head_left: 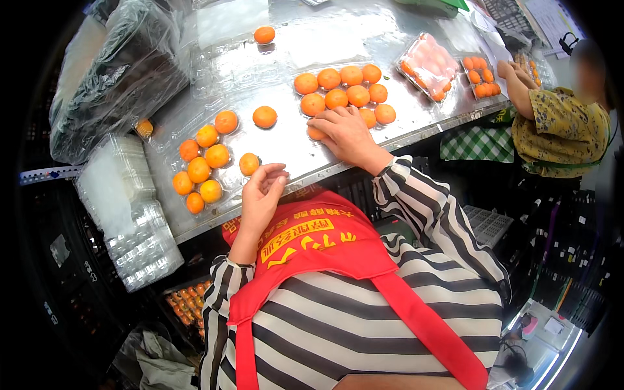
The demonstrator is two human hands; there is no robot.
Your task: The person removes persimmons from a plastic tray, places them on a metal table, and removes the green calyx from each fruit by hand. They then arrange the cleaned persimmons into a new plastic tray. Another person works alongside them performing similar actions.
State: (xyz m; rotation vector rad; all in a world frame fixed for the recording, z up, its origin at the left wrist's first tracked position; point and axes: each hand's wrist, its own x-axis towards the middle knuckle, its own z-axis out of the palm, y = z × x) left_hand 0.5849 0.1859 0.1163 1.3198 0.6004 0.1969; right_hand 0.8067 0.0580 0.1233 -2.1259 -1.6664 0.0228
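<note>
My right hand (341, 132) rests over the near corner of a clear plastic tray of oranges (336, 98), its fingers on an orange (317, 132) in the front row. My left hand (263, 192) is held at the metal table's edge, palm up with fingers slightly curled, holding nothing. Just beyond it lies a loose orange (249, 164); another loose orange (264, 117) sits between the two groups of fruit. At the left, several oranges (198, 169) stand in another clear tray. One more orange (264, 35) lies near the back.
Stacked clear plastic containers (141, 209) hang at the table's left edge, below a large plastic bag (122, 78). A packed clamshell of oranges (429, 66) and an open tray of small oranges (480, 77) lie to the right, near a co-worker (565, 126). The metal table (312, 173) has a raised rim.
</note>
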